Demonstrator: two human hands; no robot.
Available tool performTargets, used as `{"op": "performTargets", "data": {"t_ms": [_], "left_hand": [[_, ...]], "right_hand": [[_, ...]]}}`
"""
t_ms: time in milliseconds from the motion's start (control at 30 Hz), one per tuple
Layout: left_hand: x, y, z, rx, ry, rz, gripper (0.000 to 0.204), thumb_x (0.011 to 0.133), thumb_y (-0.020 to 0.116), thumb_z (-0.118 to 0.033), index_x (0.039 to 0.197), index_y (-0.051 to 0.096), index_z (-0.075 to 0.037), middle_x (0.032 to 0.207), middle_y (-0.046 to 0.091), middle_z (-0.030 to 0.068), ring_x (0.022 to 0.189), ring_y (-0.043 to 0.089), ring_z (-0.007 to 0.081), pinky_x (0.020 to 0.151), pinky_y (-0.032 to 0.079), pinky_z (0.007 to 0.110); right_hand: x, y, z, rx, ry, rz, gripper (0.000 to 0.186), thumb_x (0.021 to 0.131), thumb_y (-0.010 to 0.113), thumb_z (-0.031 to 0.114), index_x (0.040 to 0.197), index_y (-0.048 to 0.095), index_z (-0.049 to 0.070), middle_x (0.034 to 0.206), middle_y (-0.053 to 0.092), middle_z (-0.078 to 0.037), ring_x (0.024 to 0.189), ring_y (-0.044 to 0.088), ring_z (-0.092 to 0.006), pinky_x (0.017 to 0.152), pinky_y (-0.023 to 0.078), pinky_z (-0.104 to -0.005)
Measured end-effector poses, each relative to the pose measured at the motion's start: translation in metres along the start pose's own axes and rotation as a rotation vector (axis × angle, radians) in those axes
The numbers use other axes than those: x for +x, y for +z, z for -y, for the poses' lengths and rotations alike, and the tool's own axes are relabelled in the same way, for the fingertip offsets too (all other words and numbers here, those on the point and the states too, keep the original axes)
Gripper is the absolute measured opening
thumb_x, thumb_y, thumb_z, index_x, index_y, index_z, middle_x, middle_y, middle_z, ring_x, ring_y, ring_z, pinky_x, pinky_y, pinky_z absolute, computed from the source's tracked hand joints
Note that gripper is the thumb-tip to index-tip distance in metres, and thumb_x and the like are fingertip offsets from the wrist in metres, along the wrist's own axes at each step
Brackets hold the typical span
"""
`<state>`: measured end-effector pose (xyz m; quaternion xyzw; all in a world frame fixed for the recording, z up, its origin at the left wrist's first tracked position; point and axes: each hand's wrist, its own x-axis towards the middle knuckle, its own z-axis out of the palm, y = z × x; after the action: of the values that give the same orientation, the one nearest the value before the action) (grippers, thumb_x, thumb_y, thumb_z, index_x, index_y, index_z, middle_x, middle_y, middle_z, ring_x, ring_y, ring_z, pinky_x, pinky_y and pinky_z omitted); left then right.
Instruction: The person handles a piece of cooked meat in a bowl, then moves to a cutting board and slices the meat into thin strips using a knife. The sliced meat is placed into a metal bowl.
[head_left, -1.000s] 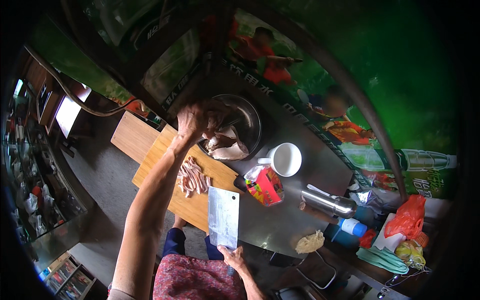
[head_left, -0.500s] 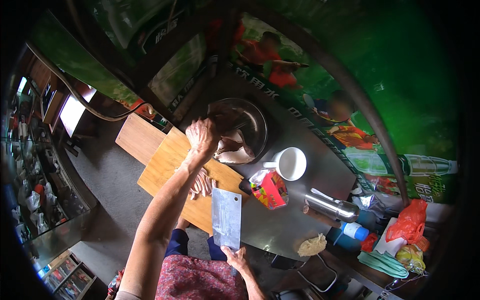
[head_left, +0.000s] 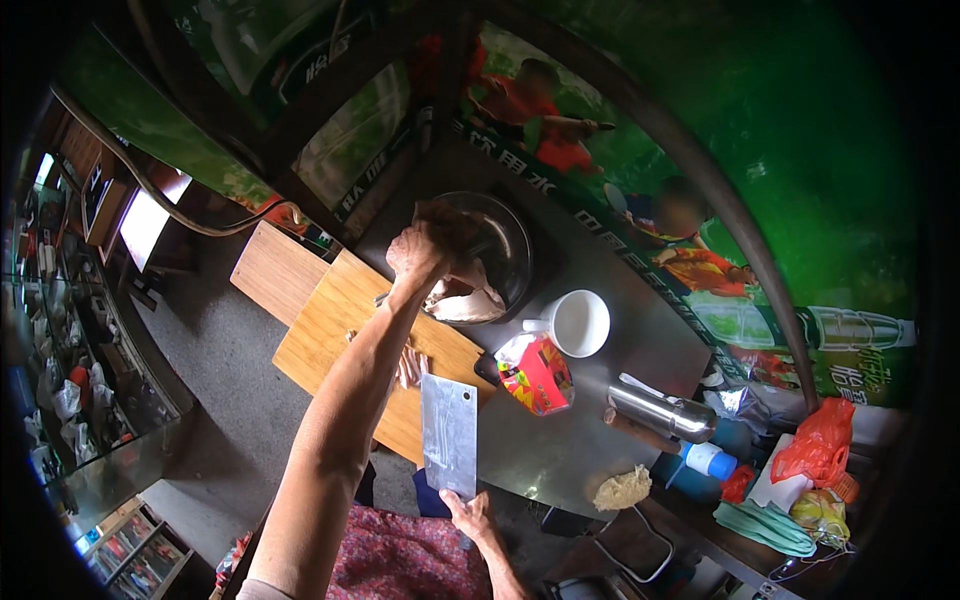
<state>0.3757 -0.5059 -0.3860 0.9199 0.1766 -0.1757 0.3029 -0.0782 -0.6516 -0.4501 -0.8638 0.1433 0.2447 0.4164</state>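
Observation:
My left hand (head_left: 418,250) reaches over the near-left rim of a round metal basin (head_left: 526,245). Its fingers are curled inward, and whatever they grip is in shadow. Large pale pieces of raw meat (head_left: 468,303) lie in the basin below it. My right hand (head_left: 472,517) is closed on the lower end of a cleaver (head_left: 450,430), whose broad grey blade is held flat side up beside the cutting board's near edge. On the wooden cutting board (head_left: 325,320) rest cut strips of meat (head_left: 411,366), partly hidden by my left forearm.
Right of the basin stand a white mug (head_left: 582,324), a red and yellow packet (head_left: 535,375) and a steel thermos (head_left: 662,408). A beige sponge-like lump (head_left: 622,488) sits at the metal table's (head_left: 560,450) near edge. A red plastic bag (head_left: 815,445) and folded green cloth (head_left: 765,527) lie farther right.
My left hand has moved slightly right and farther over the basin, its fingers now more curled. The forearm covers more of the meat strips. The cleaver has barely moved.

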Motion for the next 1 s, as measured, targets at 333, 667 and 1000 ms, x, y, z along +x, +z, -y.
{"op": "performTargets", "data": {"t_ms": [333,667,1000], "left_hand": [[0.008,0.026,0.027,-0.119,0.320,-0.079,0.056,0.081,0.066,-0.050,0.125,0.061,-0.014,0.112,0.067,0.0154,0.105,0.065,0.0352,0.086,0.052,0.044],[0.009,0.019,0.022,-0.042,0.127,-0.067,0.068,0.075,0.070,-0.045,0.123,0.055,0.000,0.100,0.069,0.0203,0.109,0.061,0.0357,0.091,0.047,0.049],[-0.048,-0.059,0.032,-0.808,0.039,0.280,0.046,0.074,0.081,-0.024,0.113,0.065,-0.005,0.083,0.068,0.0097,0.077,0.065,0.0173,0.069,0.053,0.028]], "right_hand": [[0.031,-0.049,0.116,-0.024,0.169,0.190,0.038,0.088,0.064,0.038,0.086,0.064,0.000,0.074,0.064,-0.025,0.073,0.066,-0.0414,0.061,0.050,-0.0482],[0.065,-0.042,0.170,-0.162,0.180,0.155,0.043,0.089,0.059,0.031,0.063,0.061,-0.004,0.062,0.060,-0.028,0.063,0.064,-0.0456,0.056,0.050,-0.0505],[0.061,-0.047,0.156,-0.121,0.133,0.009,0.046,0.088,0.057,0.032,0.063,0.061,-0.006,0.065,0.059,-0.031,0.065,0.064,-0.0460,0.055,0.049,-0.0510]]}}
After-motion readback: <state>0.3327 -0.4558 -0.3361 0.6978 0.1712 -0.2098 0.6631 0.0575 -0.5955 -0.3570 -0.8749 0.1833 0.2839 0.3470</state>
